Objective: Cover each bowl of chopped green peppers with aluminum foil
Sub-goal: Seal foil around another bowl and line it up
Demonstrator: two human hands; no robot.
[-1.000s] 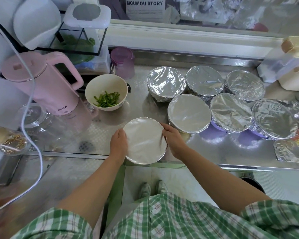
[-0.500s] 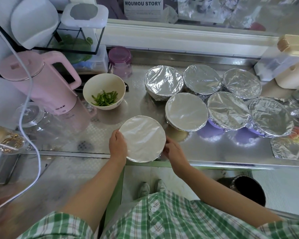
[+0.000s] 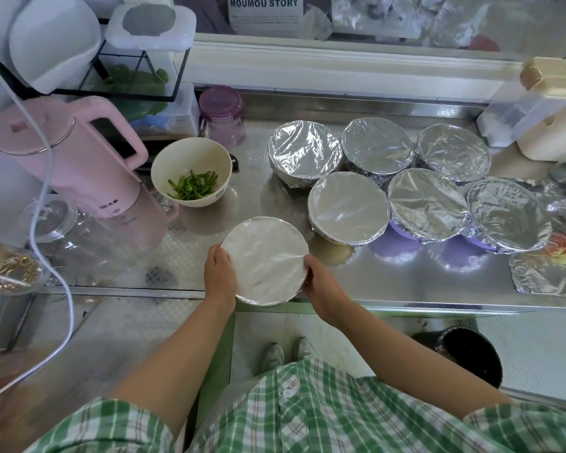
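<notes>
Your grip is two-handed: left hand and right hand curl around opposite sides of the foil-covered bowl at the near edge of the table, probably crimping foil under its rim. One bowl of chopped green peppers, far left, sits uncovered.

A foil-covered bowl gripped on both sides.
The left hand and right hand clasp its rim; an uncovered pepper bowl stands beyond the left.
</notes>
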